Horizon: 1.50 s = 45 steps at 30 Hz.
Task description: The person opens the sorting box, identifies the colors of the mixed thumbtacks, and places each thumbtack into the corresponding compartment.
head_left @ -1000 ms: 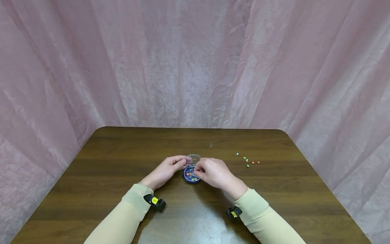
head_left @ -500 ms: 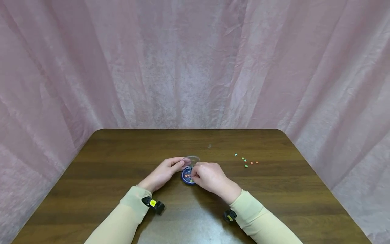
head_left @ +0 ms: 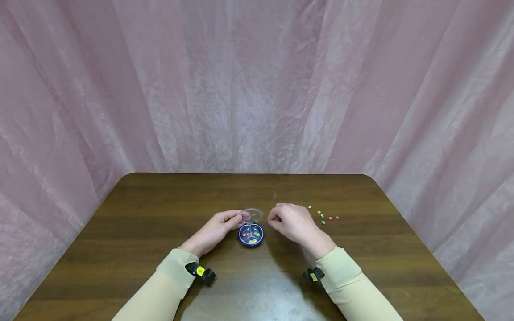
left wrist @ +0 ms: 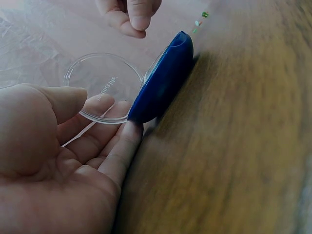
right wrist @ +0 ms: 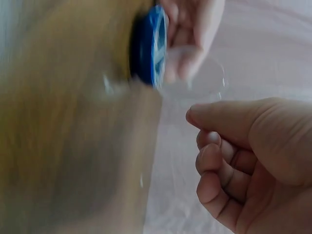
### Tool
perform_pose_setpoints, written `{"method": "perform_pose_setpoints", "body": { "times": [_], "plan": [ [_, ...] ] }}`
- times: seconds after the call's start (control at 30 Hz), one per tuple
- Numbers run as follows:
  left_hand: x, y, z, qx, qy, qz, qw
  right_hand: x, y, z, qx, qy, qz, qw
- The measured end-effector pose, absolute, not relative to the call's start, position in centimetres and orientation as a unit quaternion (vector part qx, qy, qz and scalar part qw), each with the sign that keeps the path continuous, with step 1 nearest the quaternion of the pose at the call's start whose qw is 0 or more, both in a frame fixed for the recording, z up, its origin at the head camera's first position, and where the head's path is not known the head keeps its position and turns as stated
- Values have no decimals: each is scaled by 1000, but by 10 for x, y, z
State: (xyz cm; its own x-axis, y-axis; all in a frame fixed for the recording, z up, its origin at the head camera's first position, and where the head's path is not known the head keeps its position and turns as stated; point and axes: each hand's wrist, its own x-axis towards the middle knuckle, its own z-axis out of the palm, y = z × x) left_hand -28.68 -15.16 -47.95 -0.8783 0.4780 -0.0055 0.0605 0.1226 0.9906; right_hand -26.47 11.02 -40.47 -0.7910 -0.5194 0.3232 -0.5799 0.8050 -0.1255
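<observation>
A round blue pill case (head_left: 250, 235) lies on the table with its clear lid (head_left: 253, 215) raised at the far side. Its compartments hold small orange pieces (head_left: 246, 234) at left, green pieces (head_left: 257, 233) at right and yellowish pieces (head_left: 252, 241) in front. My left hand (head_left: 214, 232) holds the lid between thumb and fingers, a fingertip touching the case's blue side in the left wrist view. To the right of the case, apart from it, is my right hand (head_left: 295, 225). Its fingers (right wrist: 209, 158) are loosely curled, and nothing shows between thumb and fingertips.
Several small loose pieces, green, pale and orange, lie on the brown wooden table (head_left: 160, 196) beyond the right hand, among them an orange piece (head_left: 337, 217). A pink curtain (head_left: 257, 89) hangs behind the table's far edge.
My right hand has drawn away from over the case to the right, uncovering the compartments with the green pieces in the right one. The left hand keeps its hold on the lid.
</observation>
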Motion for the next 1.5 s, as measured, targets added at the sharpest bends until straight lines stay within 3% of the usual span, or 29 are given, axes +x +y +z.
{"method": "perform_pose_setpoints", "body": {
  "times": [0.3, 0.67, 1.5],
  "plan": [
    [-291, -147, -482, 184, 730, 640, 154, -287, 155, -396, 220, -960, 60, 161],
    [-295, -137, -479, 194, 723, 644, 158, -322, 214, -404, 158, -981, 6, 112],
    [-298, -137, -481, 196, 726, 641, 155, -345, 222, -420, 158, -983, -20, 89]
  ]
}}
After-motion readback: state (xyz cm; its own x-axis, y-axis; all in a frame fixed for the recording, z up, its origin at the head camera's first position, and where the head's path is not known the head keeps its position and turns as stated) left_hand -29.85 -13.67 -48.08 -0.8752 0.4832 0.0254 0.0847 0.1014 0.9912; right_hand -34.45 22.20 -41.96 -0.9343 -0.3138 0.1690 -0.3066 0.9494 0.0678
